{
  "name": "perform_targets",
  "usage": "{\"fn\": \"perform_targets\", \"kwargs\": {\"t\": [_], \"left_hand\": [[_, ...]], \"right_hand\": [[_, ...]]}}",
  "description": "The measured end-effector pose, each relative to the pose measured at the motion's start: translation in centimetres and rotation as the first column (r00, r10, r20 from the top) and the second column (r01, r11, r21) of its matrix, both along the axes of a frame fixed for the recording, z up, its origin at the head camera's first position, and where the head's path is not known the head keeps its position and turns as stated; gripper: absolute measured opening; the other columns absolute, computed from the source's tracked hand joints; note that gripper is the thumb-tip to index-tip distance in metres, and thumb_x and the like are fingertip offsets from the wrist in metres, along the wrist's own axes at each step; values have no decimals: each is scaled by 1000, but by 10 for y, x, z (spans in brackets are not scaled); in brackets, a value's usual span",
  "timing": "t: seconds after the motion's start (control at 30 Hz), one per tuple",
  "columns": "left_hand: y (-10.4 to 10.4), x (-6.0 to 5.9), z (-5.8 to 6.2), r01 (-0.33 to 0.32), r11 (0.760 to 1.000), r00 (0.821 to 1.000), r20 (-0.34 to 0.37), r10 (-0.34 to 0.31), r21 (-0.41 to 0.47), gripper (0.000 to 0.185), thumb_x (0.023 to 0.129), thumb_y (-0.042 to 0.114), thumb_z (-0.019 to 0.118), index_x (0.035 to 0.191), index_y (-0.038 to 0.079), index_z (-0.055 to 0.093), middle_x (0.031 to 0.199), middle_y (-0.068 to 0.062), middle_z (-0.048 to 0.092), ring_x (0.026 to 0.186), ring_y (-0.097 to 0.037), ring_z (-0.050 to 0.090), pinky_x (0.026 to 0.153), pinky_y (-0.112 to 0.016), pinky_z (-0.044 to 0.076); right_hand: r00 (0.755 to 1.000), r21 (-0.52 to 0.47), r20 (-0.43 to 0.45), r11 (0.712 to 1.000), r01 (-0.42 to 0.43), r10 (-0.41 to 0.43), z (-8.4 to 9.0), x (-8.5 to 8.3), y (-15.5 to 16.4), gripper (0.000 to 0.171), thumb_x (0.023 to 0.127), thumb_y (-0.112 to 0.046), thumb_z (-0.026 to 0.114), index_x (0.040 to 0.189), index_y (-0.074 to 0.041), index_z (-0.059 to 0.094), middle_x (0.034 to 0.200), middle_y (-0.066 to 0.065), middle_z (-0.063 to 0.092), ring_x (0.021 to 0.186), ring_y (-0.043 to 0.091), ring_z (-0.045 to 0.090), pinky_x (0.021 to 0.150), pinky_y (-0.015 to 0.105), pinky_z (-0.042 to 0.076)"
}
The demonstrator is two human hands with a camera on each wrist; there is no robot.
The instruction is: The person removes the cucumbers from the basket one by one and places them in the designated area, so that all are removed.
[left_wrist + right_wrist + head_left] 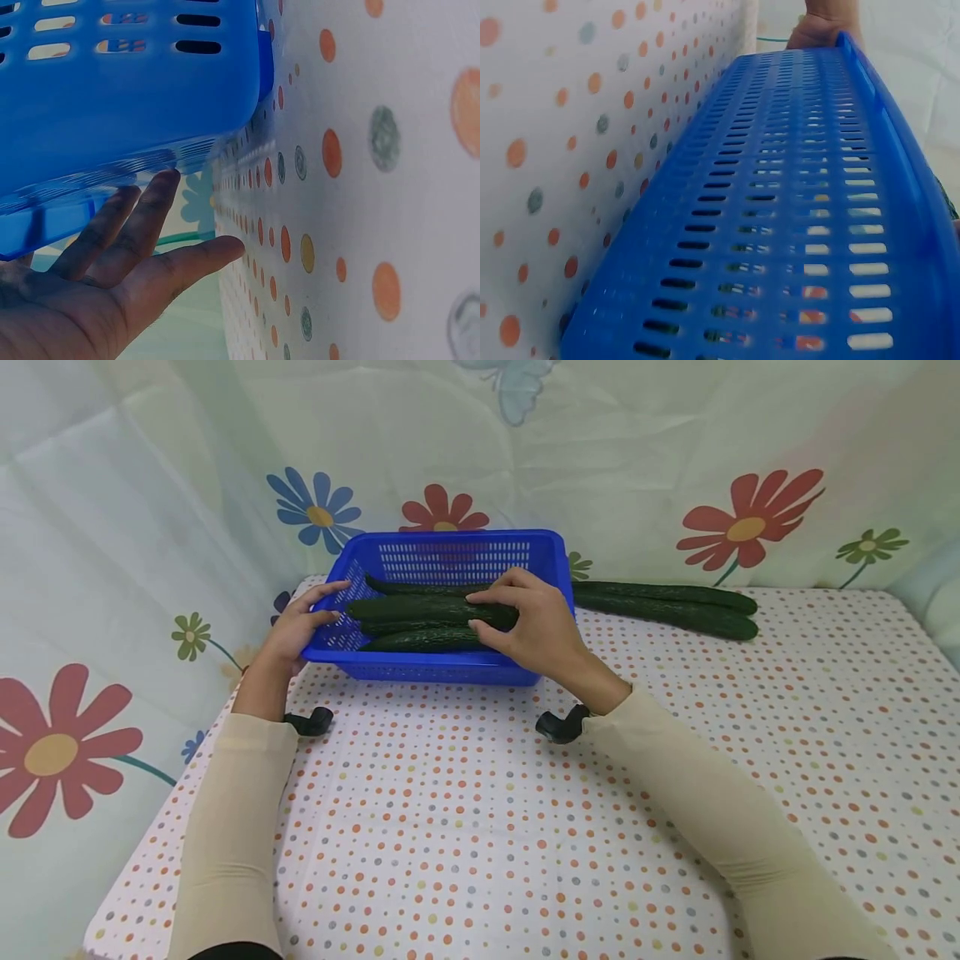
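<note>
The person's left grip [294,631] clasped the end of the blue basket [435,671]; the right grip [538,620] pinched one cucumber [420,607] among other cucumbers [427,640] inside.

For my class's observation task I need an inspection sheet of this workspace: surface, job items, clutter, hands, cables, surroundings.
Surface: white tablecloth printed with small coloured dots.
Job's things: blue plastic basket with slotted walls, holding at least four cucumbers; two more cucumbers lie side by side on the cloth, right of it.
Clutter: nothing seen.
Left hand: holds the basket's left end at the rim.
Right hand: thumb and fingers round the right end of the uppermost cucumber in the basket.
Cables: nothing seen.
Surroundings: pale fabric backdrop printed with flowers and part of a butterfly.
</note>
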State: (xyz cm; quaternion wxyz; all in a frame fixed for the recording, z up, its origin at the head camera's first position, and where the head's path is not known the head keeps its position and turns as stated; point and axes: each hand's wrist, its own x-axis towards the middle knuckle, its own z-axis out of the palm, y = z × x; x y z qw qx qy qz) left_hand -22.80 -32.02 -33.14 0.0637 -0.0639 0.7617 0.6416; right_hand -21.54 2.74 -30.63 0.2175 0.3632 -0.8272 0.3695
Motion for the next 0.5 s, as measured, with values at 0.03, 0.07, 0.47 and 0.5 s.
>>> {"fn": "perform_targets", "kwargs": {"t": [0.03,0.07,0.47,0.5], "left_hand": [[0,0,0,-3,1000,1000,6,3,-2,44,95,12,43,133,33,47,153,0,20,134,-39,31,96,-58,38],[-1,1,1,-7,1000,1000,11,7,-6,44,95,12,43,133,34,47,153,0,20,134,-39,31,95,-57,39],[0,1,0,1,1000,1000,-3,-1,14,44,95,11,43,132,33,48,152,-3,22,133,-38,33,94,-55,40],[1,1,0,4,1000,1000,-2,-4,18,44,95,11,43,132,33,48,152,-3,22,133,-38,33,94,-55,40]], "right_hand": [[1000,-1,-1,1000,1,-1,0,1,2,27,78,-26,71,104,-18,71,91,-1,57,76,9,49,57,24,37],[1000,-5,-7,1000,1,-2,1,2,4,27,78,-26,71,104,-17,71,91,-1,57,77,10,50,57,24,37],[996,-45,-82,999,31,-35,2,17,44,28,75,-16,74,103,-15,71,91,3,59,75,14,52,60,25,36],[995,-46,-87,998,39,-42,1,18,48,28,75,-15,74,103,-15,71,91,3,60,76,14,52,60,25,36]]}}
